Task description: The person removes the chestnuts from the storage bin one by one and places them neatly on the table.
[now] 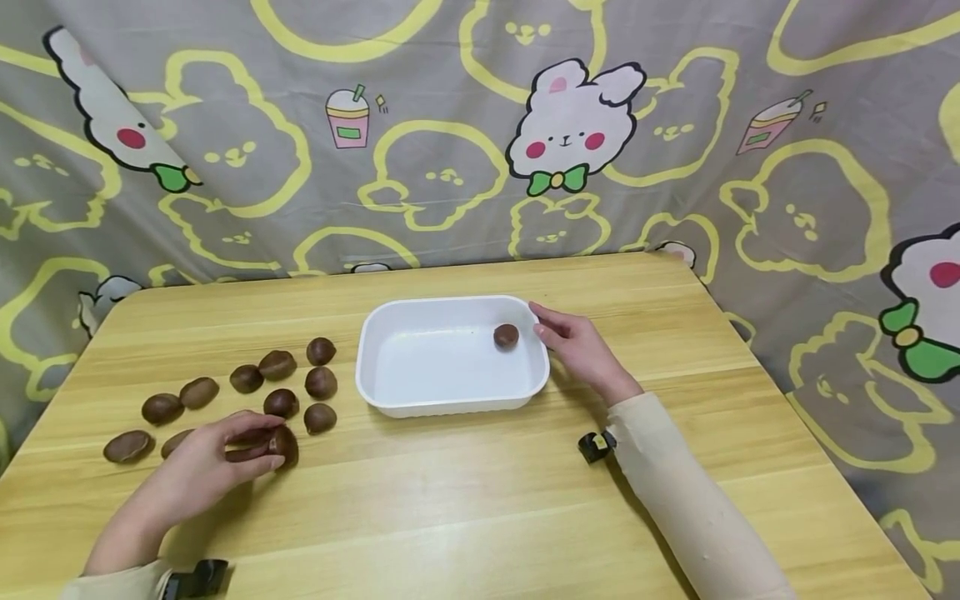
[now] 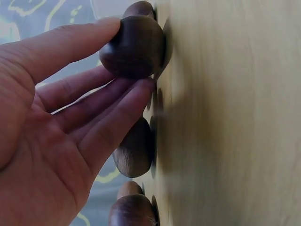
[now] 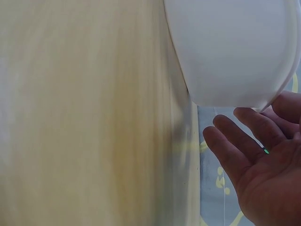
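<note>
Between thumb and fingertips, my left hand (image 1: pixel 206 462) pinches a brown chestnut (image 1: pixel 285 447) low at the left of the table. The left wrist view shows that chestnut (image 2: pixel 134 47) large, thumb on one side and fingers on the other. More loose chestnuts (image 1: pixel 281 403) lie around and beyond this hand, one partly hidden by it. In the middle stands a white plastic tray (image 1: pixel 450 403) with a single chestnut (image 1: pixel 506 336) near its right end. My right hand (image 1: pixel 581 346) grips the tray's right rim with thumb and index finger, the other fingers extended below it in the right wrist view.
Several chestnuts stand in a short column (image 1: pixel 321 383) just left of the tray; others (image 1: pixel 162 408) spread further left. The wooden table (image 1: pixel 450 500) ends at a patterned grey curtain (image 1: pixel 442 225) behind and to the right. Each wrist wears a small black camera mount (image 1: pixel 596 447).
</note>
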The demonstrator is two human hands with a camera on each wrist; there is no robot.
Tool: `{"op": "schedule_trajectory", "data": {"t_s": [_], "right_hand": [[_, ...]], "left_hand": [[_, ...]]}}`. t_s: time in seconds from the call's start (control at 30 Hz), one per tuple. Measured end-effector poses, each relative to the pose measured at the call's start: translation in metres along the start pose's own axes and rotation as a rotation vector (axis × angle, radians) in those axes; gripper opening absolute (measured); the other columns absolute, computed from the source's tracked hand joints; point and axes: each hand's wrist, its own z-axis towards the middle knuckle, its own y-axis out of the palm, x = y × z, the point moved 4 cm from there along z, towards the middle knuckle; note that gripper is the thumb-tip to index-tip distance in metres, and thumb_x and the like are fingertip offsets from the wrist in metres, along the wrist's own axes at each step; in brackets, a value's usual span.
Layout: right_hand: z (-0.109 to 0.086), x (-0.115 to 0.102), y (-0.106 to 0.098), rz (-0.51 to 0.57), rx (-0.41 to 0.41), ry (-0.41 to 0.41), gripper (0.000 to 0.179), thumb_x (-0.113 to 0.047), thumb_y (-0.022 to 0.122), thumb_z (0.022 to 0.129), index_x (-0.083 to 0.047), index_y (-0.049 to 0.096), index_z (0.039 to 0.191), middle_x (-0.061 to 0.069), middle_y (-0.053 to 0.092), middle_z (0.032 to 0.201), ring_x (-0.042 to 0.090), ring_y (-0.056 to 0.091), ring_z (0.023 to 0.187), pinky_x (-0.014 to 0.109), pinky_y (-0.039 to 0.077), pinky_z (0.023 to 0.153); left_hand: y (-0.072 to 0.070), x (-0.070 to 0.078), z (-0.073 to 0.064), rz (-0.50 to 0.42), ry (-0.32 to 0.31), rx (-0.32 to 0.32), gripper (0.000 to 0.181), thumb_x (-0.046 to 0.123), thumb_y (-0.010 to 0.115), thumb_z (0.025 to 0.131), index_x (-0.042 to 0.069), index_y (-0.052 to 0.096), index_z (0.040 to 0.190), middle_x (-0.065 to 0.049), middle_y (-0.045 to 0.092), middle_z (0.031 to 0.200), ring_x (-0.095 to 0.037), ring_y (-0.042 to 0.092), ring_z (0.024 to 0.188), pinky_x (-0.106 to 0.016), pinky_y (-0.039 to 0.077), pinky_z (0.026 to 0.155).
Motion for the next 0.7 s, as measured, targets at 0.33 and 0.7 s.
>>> {"op": "schedule_trajectory", "data": {"t_s": [0.33,0.7], "right_hand": [[0.000,-0.002,0.000,-0.004,0.001,0.011,0.044,-0.020,0.056,0.102,-0.011,0.049,0.144,0.009,0.049,0.144,0.024,0.050,0.127,0.038,0.041,0.104],[0.000,-0.001,0.000,-0.023,0.004,-0.006,0.043,-0.020,0.055,0.103,-0.008,0.049,0.144,0.009,0.049,0.144,0.024,0.050,0.128,0.037,0.040,0.105]], "left_hand": [[-0.022,0.008,-0.006,0.015,0.032,0.095,0.040,0.030,0.079,0.085,0.014,0.069,0.121,-0.006,0.067,0.118,-0.015,0.062,0.103,-0.014,0.043,0.080],[-0.031,0.024,0.004,-0.183,0.042,0.111,0.034,0.020,0.074,0.091,0.012,0.067,0.123,-0.009,0.061,0.123,0.005,0.057,0.106,-0.014,0.051,0.077]]}}
